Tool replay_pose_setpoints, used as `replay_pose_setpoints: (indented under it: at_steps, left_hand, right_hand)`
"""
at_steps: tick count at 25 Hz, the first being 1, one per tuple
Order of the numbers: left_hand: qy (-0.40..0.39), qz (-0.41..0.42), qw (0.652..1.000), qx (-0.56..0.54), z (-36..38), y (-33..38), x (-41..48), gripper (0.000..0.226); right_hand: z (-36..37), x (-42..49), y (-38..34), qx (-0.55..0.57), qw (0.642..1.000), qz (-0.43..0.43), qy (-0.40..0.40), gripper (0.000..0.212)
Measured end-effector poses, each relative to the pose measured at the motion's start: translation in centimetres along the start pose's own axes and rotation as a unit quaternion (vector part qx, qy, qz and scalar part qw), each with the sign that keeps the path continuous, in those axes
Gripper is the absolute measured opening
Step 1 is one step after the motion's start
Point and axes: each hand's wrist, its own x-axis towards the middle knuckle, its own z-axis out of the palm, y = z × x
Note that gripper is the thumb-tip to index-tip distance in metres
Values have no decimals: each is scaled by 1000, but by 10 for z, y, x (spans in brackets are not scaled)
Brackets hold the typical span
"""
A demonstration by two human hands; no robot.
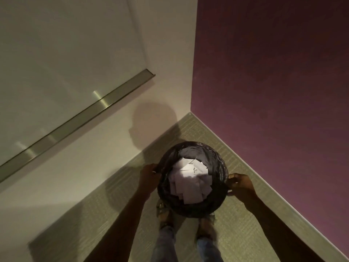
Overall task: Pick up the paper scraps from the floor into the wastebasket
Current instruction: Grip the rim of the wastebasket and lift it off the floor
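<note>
Looking straight down, we have the wastebasket gripped on both sides: left hand on the left rim, right hand on the right rim, the fingers of each curled over the dark liner edge and clenched on it. Whether the basket sits on the floor or hangs just above it we cannot tell; our feet show directly under its near edge

Progress: paper scraps lie piled inside the basket, white and overlapping, filling most of the opening. No loose scrap shows on the floor we can see. We judge the picking-up done or nearly so; what seems left is setting the basket in its spot and letting go. Floor behind us and under the basket is out of view, so a stray scrap there cannot be ruled out

Room and edges:
- Basket stands near a corner where the pale wall on the left meets the purple wall on the right
- A light skirting strip runs along the foot of the purple wall, close to the right hand
- Open floor narrows toward the corner beyond the basket; more room lies on the left and toward us
- A metal rail runs along the pale wall, well apart from the hands

Knuckles of the right hand would likely meet the wall first if the basket goes deeper into the corner
</note>
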Motion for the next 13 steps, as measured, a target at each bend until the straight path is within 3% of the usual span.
replay_pose_setpoints:
  at_steps: [7,13]
  left_hand:
    - [-38,31,999,24,71,-45,173,31]
    - [-93,43,992,79,152,-94,294,15]
  right_hand:
    - [50,145,18,19,996,61,69,12]
    - [88,284,77,-82,988,83,104,13]
